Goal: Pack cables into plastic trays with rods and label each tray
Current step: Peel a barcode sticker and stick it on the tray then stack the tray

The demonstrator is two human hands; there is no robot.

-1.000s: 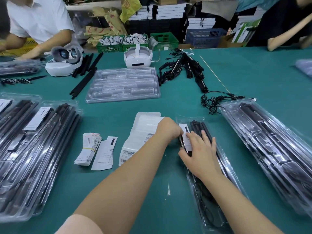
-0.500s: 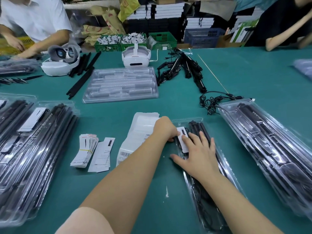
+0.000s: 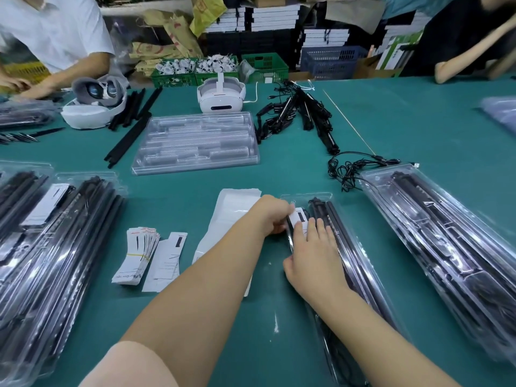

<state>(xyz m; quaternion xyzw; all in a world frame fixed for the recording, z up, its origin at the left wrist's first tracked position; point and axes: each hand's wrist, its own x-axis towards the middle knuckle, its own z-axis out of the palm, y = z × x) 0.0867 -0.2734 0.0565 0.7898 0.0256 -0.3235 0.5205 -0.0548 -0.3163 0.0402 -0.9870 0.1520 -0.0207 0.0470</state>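
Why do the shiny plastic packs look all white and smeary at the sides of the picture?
Head view: ceiling light bounces off the clear plastic, so the packed trays on the right and left show white glare streaks; the wide lens stretches and blurs the edges, while the middle, with the white label, stays sharper.

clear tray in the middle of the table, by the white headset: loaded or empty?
Empty. The clear tray shows only its moulded channels, with no black rods or cables in them, unlike the packed tray under the hands.
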